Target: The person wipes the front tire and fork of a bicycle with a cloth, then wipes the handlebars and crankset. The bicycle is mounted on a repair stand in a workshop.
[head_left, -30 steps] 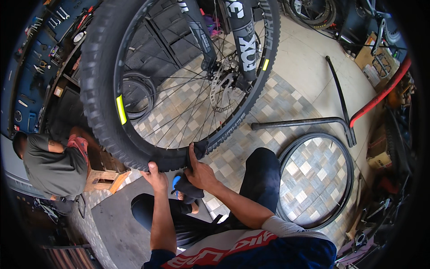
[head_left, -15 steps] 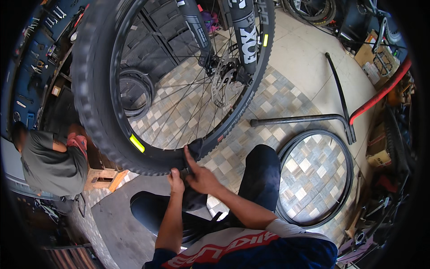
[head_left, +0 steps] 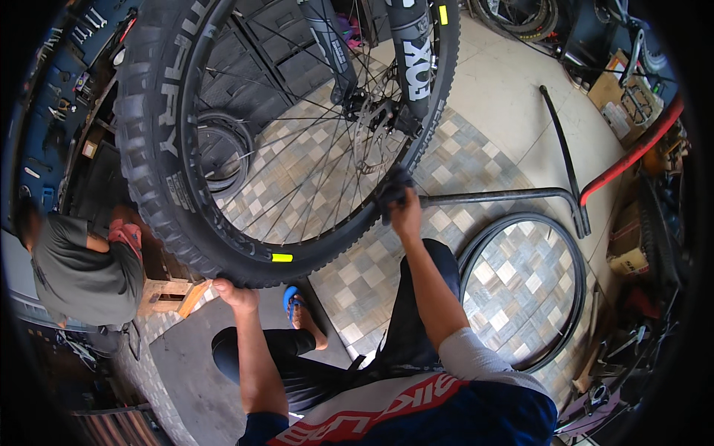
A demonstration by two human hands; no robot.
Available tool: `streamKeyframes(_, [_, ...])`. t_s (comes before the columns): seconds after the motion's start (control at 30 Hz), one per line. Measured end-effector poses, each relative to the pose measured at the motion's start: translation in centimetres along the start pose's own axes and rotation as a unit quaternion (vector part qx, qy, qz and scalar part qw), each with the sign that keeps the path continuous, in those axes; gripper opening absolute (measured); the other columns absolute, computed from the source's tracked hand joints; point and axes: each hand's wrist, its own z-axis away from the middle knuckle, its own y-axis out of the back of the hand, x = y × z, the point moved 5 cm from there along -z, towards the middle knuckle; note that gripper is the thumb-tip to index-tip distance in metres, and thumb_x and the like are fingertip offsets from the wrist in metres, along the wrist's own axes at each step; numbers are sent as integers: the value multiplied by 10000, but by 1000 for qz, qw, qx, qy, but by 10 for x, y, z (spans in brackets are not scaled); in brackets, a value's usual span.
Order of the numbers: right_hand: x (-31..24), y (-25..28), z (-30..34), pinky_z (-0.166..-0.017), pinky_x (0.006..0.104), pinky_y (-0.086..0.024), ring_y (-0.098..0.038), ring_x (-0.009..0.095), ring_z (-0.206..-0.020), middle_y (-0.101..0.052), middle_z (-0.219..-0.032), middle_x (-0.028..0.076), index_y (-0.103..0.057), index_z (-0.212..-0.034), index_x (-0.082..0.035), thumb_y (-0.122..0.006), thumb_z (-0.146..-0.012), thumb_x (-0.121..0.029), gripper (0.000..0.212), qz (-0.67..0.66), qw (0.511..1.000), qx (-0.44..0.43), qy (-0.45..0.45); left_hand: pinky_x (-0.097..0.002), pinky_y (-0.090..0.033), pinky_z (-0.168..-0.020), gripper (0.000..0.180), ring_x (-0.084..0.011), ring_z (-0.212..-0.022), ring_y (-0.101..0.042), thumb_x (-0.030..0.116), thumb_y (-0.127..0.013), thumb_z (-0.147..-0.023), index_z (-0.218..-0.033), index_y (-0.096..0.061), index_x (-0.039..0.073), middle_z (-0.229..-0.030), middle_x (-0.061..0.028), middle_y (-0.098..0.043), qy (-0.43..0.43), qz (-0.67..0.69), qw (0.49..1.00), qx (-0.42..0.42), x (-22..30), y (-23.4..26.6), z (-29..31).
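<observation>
A bicycle wheel with a knobbly black tyre (head_left: 160, 195) hangs upright in front of me, held in a suspension fork (head_left: 410, 63). Thin spokes run from the hub to the black rim, and a disc brake rotor (head_left: 366, 137) sits beside the hub. My left hand (head_left: 237, 295) is closed at the tyre's lower left edge, its fingers partly hidden against the tread. Higher up on the right side, my right hand (head_left: 405, 217) grips a bunched dark cloth (head_left: 394, 190), which presses on the tyre and rim. A yellow label (head_left: 282, 258) marks the tyre's lower sidewall.
Two black tyres (head_left: 465, 275) lie stacked on the tiled floor at right, near a red and black metal stand (head_left: 506, 198). At left, another person (head_left: 89, 260) sits by a wooden crate (head_left: 167, 296). Tools hang on a blue wall board (head_left: 48, 160). My foot wears a blue sandal (head_left: 289, 297).
The wheel has turned, shifting its yellow labels. My right hand has moved up and right along the tyre with the cloth; my left hand has moved left along the tread.
</observation>
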Motion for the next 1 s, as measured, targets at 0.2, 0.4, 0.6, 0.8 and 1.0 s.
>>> streamKeyframes(0.2, [-36, -40, 66, -691, 554, -514, -651, 513, -806, -685, -863, 264, -562, -1151, -65, -668, -921, -290, 338, -26, 997, -72, -20, -473, -507, -1024, 952, -296, -1201, -597, 797, -529, -873, -1504, -375, 100, -1380, -99, -548, 2, 28, 999, -30, -13, 0, 15])
streamKeyframes(0.4, [-129, -21, 115, -704, 485, -516, -654, 499, -853, -669, -871, 261, -559, -1120, -30, -648, -951, -224, 272, -76, 982, -170, -34, -491, -525, -994, 942, -312, -1152, -629, 787, -536, -873, -1512, -371, 114, -1358, -113, -567, 3, 60, 998, -1, -28, 0, 26])
streamKeyframes(0.6, [-165, -12, 149, -701, 477, -526, -656, 495, -862, -680, -896, 254, -542, -1138, -40, -658, -935, -143, 255, -265, 945, -184, 53, -491, -535, -979, 993, -318, -1127, -641, 830, -526, -837, -1488, -400, 90, -1310, -127, -596, 29, 80, 996, 1, -44, -1, 40])
streamKeyframes(0.8, [-60, -20, 85, -686, 549, -496, -642, 486, -845, -665, -884, 252, -495, -1228, -76, -656, -919, -179, 364, -51, 993, -91, 49, -485, -537, -978, 1024, -314, -1131, -641, 846, -533, -820, -1471, -418, 64, -1314, -119, -597, 43, 68, 997, -4, -45, 6, 42])
streamKeyframes(1.0, [-54, -23, 89, -661, 570, -479, -632, 503, -783, -650, -816, 270, -498, -1156, -57, -648, -931, -223, 318, -41, 996, -73, -8, -458, -487, -1043, 974, -300, -1217, -592, 763, -618, -822, -1463, -436, 53, -1347, -116, -584, 49, 58, 997, -5, -61, -2, 50])
